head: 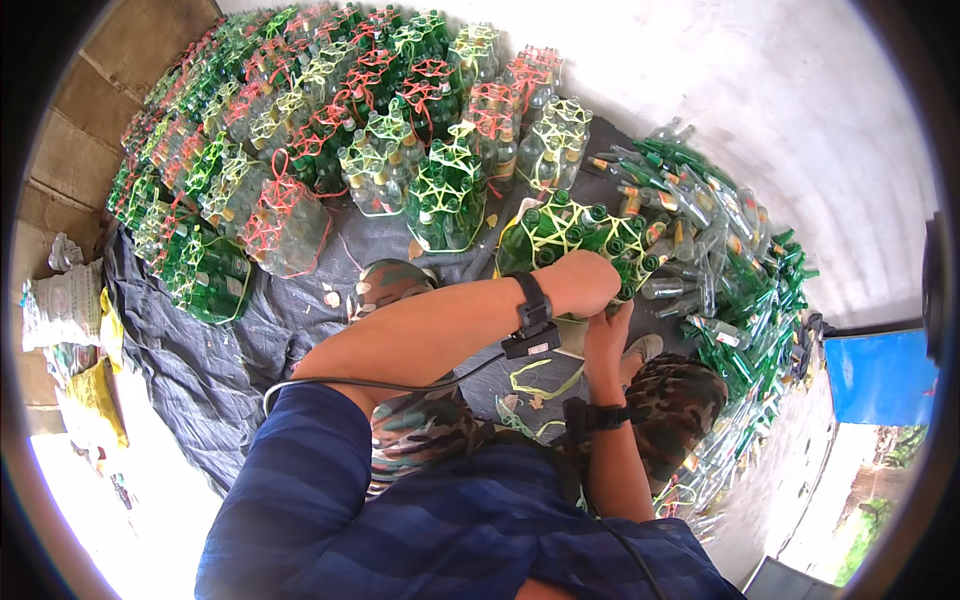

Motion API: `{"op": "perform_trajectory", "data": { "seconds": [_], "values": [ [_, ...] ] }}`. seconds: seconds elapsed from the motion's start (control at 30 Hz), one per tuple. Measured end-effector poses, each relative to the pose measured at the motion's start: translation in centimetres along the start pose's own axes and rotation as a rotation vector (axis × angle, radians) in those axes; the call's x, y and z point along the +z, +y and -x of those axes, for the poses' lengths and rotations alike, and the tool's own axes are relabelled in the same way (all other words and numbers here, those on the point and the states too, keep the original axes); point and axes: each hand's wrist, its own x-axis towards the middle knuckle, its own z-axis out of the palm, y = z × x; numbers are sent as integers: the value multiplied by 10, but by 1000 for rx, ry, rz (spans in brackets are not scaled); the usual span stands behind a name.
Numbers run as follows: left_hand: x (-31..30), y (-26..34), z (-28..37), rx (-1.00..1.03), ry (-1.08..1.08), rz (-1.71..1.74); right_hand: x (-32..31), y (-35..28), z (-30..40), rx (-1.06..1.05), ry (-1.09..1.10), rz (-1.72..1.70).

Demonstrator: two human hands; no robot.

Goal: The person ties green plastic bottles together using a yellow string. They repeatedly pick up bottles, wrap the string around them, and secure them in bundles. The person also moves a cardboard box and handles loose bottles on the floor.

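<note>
A bundle of green glass bottles [559,225] stands upright before me, with pale yellow-green plastic strapping [551,238] woven around and between the necks. Over the bundle's near right side, my left hand [581,283] is curled, its fingers mostly hidden behind the back of the hand. My right hand [609,330] touches the same near edge just below it, fingertips close together at the strapping. Whether either hand grips the strap or a bottle neck is hidden. A loose loop of yellow-green strap [547,388] lies on the floor between my legs.
Many tied bottle bundles [446,196] stand beyond and to the left, in red and yellow-green strapping. Loose green and clear bottles [709,217] are heaped along the white wall [810,150] at right. A dark tarp [217,367] covers the floor; a blue panel [877,375] is at far right.
</note>
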Motion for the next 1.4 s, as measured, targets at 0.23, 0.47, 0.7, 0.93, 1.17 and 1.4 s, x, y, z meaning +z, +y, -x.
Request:
{"op": "perform_trajectory", "data": {
  "seconds": [0.23, 0.47, 0.7, 0.93, 1.17, 1.4],
  "values": [
    [-11, -6, -3, -57, -139, 149, 3, -15, 1, 65, 22, 118],
    [-17, 7, -3, -87, -162, -44, -4, -16, 0, 76, 7, 149],
    [-24, 17, 1, -56, -106, -235, -9, -18, -7, 57, -49, 6],
    [-31, 23, 12, -45, 13, -445, -19, -38, -13, 105, -115, 124],
    [-46, 15, 15, -80, 3, -292, -31, -49, -12, 61, -126, 261],
    [-55, 3, 3, -47, -13, -222, -35, -68, -6, 53, -111, 394]
  ]
}}
